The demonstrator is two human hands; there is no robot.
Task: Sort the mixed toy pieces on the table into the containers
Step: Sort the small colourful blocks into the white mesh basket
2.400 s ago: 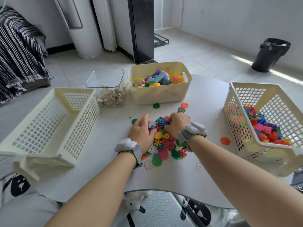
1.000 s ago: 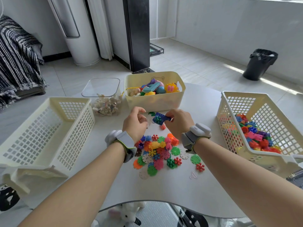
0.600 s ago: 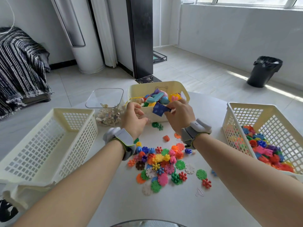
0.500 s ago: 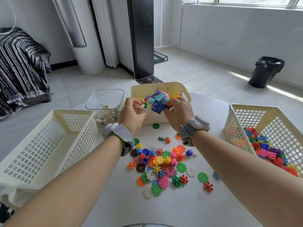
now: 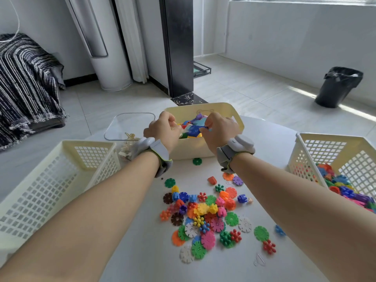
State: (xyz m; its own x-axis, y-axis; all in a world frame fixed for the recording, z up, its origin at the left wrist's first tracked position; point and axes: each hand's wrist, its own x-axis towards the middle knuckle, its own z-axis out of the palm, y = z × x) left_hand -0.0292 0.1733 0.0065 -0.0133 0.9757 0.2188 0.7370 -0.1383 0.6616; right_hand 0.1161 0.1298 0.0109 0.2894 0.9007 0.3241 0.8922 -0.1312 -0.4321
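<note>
Over the cream solid bin [image 5: 227, 107] at the back of the white table [image 5: 266, 143], my right hand [image 5: 219, 130] pinches a blue toy block [image 5: 193, 130]. My left hand [image 5: 162, 128] hovers beside it at the bin's left edge with its fingers curled; I see nothing clearly in them. The bin holds larger coloured toys. A pile of coloured snowflake discs and small connectors [image 5: 205, 216] lies on the table between my forearms. A lone green disc [image 5: 197, 161] sits just in front of the bin.
An empty lattice basket [image 5: 61, 180] stands at the left. The lattice basket [image 5: 325, 143] on the right holds coloured pieces. A clear tub [image 5: 130, 123] with pale pieces stands behind the left one. Farther back are a black waste bin [image 5: 339, 86] and floor.
Both hands left the pile and rose forward to the cream bin, the right one carrying the blue block. The view tilted up.
</note>
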